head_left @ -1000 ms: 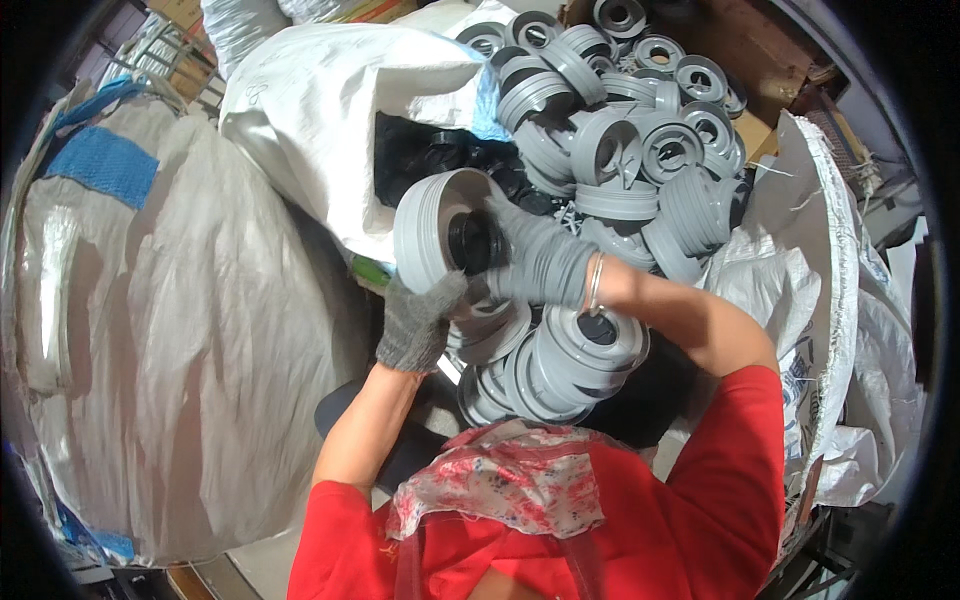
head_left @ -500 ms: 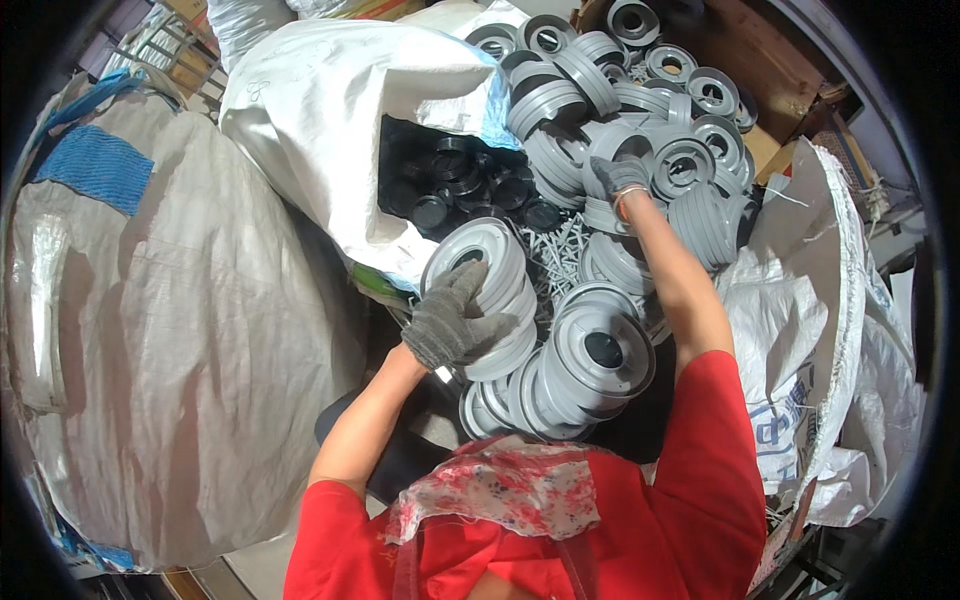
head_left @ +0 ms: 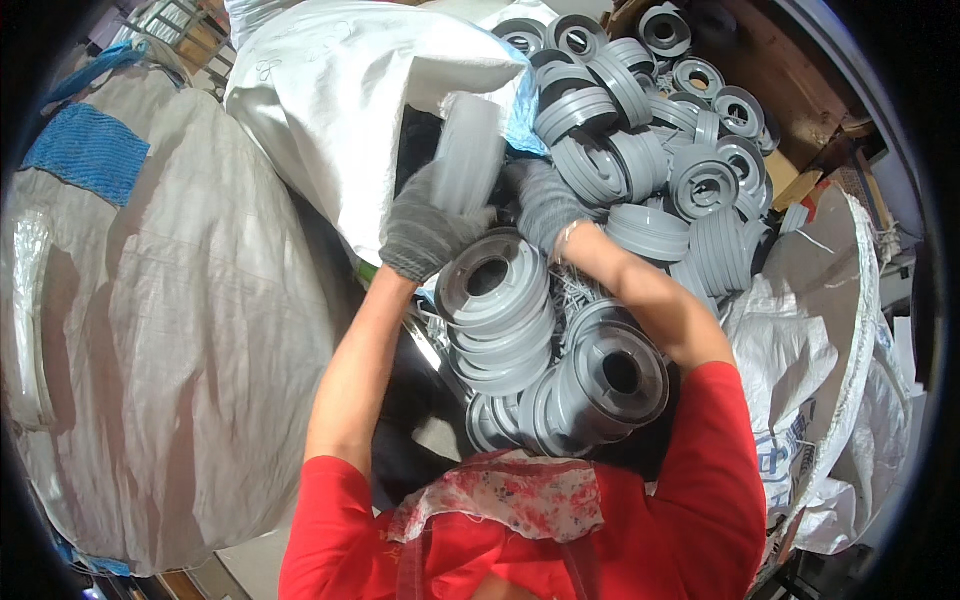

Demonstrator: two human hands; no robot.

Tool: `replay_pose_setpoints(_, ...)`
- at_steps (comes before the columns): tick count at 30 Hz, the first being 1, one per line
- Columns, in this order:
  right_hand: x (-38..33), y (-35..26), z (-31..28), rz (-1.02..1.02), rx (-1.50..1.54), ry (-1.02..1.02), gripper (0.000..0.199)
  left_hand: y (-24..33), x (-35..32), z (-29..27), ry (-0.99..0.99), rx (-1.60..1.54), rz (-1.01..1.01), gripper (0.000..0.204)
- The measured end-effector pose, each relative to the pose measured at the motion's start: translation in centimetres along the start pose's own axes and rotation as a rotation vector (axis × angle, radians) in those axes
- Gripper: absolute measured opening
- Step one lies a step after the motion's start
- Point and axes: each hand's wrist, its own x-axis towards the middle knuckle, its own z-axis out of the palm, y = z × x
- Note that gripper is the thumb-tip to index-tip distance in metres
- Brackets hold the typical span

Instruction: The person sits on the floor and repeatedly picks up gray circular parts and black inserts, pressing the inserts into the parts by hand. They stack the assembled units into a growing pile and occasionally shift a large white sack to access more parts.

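Both gloved hands meet at the mouth of a white woven sack [head_left: 330, 90]. The left hand [head_left: 425, 235] has its fingers curled around a blurred grey spool [head_left: 468, 150], held upright at the sack's edge. The right hand [head_left: 545, 200] rests just beside it, fingers bent; whether they grip anything cannot be told. Stacked grey spools [head_left: 500, 310] crowd close below, leaving little room.

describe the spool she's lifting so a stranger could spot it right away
Start at the big white woven sack at top centre. Against its opening, the gloved left hand holds up a grey plastic spool. Unlike the spools heaped below, it is raised, edge-on and blurred.
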Motion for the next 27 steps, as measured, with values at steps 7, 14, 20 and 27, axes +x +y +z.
replay_pose_setpoints(7, 1.1, 5.1, 8.3, 0.234, -0.045, -0.337, 0.03, -2.2, -0.8, -2.3, 0.052, -0.28, -0.222, 0.074)
replay_pose_setpoints(14, 1.6, 1.3, -3.9, 0.406, 0.414, -0.013, 0.026, -0.8, -4.2, -3.5, 0.148, -0.991, -0.515, 0.042)
replay_pose_setpoints(20, -1.6, -4.3, -12.0, 0.047, 0.627, -0.048, 0.05, 2.6, -7.4, -2.0, -0.057, -1.419, -0.663, 0.042)
replay_pose_setpoints(27, -4.9, -7.0, -14.8, -0.128, 0.358, -0.086, 0.075, 4.9, -9.8, -3.1, -0.056, -1.361, -0.523, 0.028)
